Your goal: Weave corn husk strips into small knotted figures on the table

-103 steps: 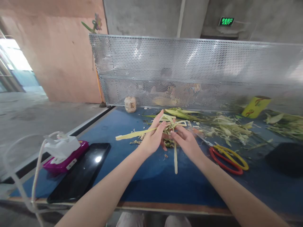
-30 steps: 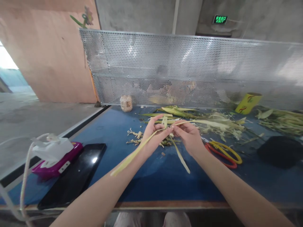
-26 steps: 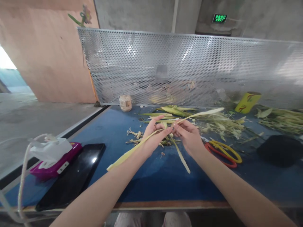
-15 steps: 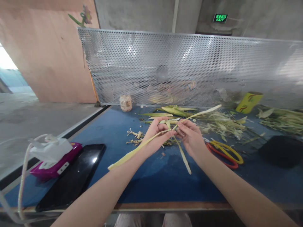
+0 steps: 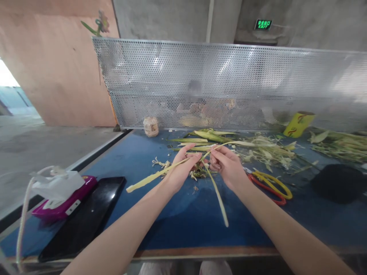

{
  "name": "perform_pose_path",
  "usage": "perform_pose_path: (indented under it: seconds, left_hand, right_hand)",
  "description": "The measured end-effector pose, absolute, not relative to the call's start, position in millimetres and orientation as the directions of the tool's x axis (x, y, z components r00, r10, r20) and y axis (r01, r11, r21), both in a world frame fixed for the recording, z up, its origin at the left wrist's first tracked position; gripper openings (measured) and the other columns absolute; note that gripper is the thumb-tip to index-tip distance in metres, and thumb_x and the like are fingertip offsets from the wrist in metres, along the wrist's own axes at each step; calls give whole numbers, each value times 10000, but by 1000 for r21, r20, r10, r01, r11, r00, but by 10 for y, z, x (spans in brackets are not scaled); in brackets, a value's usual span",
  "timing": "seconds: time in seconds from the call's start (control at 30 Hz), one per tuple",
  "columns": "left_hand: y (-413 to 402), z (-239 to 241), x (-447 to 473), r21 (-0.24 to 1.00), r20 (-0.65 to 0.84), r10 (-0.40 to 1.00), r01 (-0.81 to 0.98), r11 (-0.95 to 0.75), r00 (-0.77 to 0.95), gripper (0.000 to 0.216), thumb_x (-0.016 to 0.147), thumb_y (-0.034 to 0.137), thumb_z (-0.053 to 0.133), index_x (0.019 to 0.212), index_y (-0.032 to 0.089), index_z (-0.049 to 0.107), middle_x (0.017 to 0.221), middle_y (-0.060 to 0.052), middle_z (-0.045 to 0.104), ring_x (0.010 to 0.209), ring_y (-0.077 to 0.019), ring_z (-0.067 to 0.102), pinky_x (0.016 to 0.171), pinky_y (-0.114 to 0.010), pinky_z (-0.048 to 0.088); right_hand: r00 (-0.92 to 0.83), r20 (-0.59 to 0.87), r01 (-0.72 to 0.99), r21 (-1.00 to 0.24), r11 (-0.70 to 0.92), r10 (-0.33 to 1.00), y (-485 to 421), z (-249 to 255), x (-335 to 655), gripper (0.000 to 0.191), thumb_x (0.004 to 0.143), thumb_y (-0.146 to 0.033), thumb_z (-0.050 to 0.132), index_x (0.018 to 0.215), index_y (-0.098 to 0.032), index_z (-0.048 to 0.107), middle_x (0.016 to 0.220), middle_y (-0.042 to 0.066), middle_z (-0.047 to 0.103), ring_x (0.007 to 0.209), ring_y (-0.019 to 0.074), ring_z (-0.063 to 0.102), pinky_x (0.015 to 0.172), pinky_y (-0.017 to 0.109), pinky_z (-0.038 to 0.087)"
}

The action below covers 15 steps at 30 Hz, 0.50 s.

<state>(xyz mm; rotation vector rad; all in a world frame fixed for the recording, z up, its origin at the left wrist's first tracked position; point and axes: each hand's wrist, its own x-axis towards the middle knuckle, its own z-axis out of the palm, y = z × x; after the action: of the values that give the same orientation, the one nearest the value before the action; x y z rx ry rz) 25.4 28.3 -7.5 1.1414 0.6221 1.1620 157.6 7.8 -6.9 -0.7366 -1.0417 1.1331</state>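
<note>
Over the middle of the blue table, my left hand (image 5: pixel 182 168) pinches pale corn husk strips where they meet. One strip (image 5: pixel 149 178) sticks out across the left wrist toward the lower left. Another husk strip (image 5: pixel 217 193) hangs down between the hands. My right hand (image 5: pixel 227 165) closes its fingertips on a strip (image 5: pixel 241 143) that bends away to the right. The join of the strips is partly hidden by my fingers. Beneath and behind my hands lie small braided husk pieces (image 5: pixel 162 164) and green husk leaves (image 5: pixel 210 134).
Scissors with red and yellow handles (image 5: pixel 271 185) lie right of my right hand. Dried husks (image 5: pixel 266 151), a yellow roll (image 5: pixel 299 124) and a black object (image 5: pixel 340 183) are further right. A jar-like object (image 5: pixel 151 126) stands near the perforated screen (image 5: pixel 172 76). Left are a black tablet (image 5: pixel 86 217) and a purple box (image 5: pixel 65 198).
My hands have moved slightly apart. The right strip now bends over instead of pointing straight up to the right, and the middle strip hangs lower. The view has shifted a little.
</note>
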Motion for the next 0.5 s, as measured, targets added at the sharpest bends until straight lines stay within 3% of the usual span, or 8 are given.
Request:
perform_pose_path:
  seconds: [0.13, 0.27, 0.5]
  left_hand:
    - [287, -67, 242, 891, 191, 924, -453, -23, 330, 496, 656, 173, 672, 1108, 163, 469, 718, 27, 602, 644, -93, 575, 606, -238, 400]
    - [298, -72, 226, 862, 313, 890, -491, -121, 331, 622, 608, 86, 701, 1161, 173, 430, 752, 29, 624, 709, -75, 580, 707, -224, 423]
    - [296, -45, 226, 869, 288, 906, -483, -110, 311, 587, 631, 181, 703, 1150, 164, 428, 691, 38, 626, 628, -63, 561, 644, -209, 418]
  right_hand:
    - [73, 266, -395, -878, 272, 961, 62, -32, 1570, 167, 674, -278, 632, 710, -208, 485, 486, -75, 465, 381, 50, 348, 395, 205, 232]
    - [53, 249, -432, -868, 247, 967, 53, -14, 1574, 185, 696, -284, 618, 715, -213, 449, 504, -73, 481, 392, 55, 374, 402, 203, 264]
    - [4, 299, -427, -862, 272, 954, 42, -35, 1562, 160, 734, -293, 601, 748, -215, 462, 509, -64, 518, 411, 62, 406, 423, 208, 298]
